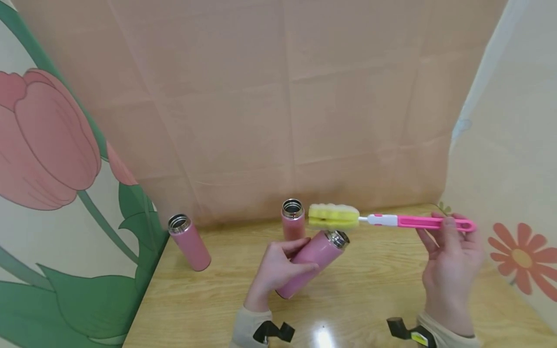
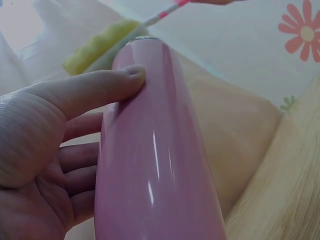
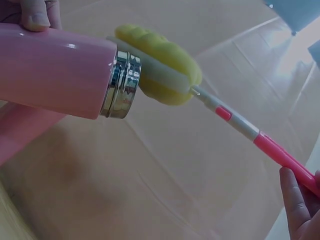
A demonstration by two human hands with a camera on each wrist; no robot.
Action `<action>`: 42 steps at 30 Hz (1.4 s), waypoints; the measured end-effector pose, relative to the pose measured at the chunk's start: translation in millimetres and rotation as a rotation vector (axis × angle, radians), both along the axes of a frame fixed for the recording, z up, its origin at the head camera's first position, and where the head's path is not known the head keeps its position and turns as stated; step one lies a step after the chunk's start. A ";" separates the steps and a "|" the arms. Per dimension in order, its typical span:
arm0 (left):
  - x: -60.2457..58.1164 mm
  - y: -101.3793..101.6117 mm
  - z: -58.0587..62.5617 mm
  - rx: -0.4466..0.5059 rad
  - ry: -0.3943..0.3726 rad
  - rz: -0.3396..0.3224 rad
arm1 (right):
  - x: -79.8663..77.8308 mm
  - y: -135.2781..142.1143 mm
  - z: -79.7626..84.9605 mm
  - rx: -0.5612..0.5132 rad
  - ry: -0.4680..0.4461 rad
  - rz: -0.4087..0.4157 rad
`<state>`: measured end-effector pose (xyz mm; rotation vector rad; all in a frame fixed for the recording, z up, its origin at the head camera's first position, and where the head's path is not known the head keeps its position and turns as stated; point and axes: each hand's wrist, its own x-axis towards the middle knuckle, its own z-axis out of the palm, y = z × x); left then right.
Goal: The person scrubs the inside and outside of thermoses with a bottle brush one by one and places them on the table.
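Note:
My left hand (image 1: 278, 268) grips a pink thermos bottle (image 1: 313, 263) and holds it tilted, its open metal mouth (image 1: 337, 239) toward the upper right. In the left wrist view the thumb lies along the bottle's side. My right hand (image 1: 452, 261) holds a bottle brush (image 1: 419, 222) by the end of its pink handle, roughly level. The brush's yellow and white sponge head (image 1: 333, 216) is outside the bottle, just above and behind its mouth. In the right wrist view the sponge (image 3: 165, 65) appears beside the metal rim (image 3: 122, 85); whether they touch I cannot tell.
Two more pink bottles without lids stand on the wooden table (image 1: 374, 299): one at the left (image 1: 191, 244), one behind the held bottle (image 1: 293, 220). A peach cloth (image 1: 283, 121) hangs behind the table. Walls with flower pictures rise at both sides.

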<state>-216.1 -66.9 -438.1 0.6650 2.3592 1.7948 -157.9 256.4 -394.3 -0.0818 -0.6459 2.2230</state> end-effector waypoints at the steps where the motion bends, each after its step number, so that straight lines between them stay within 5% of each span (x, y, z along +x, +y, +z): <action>1: 0.1 0.1 0.0 -0.003 0.004 -0.001 | 0.1 0.8 -0.2 -0.006 0.000 -0.002; 17: -0.6 -4.4 0.5 0.107 0.008 -0.036 | 4.1 15.6 1.6 -0.020 -0.023 -0.079; 28: -1.5 -7.7 1.9 0.183 -0.041 0.123 | 15.0 22.6 8.3 0.012 -0.148 -0.153; 35: -4.0 -8.2 2.7 0.193 -0.070 0.187 | 16.8 25.8 10.5 -0.073 -0.059 -0.166; 42: -4.6 -9.0 3.7 0.206 -0.090 0.184 | 16.9 23.8 13.0 -0.153 -0.055 -0.105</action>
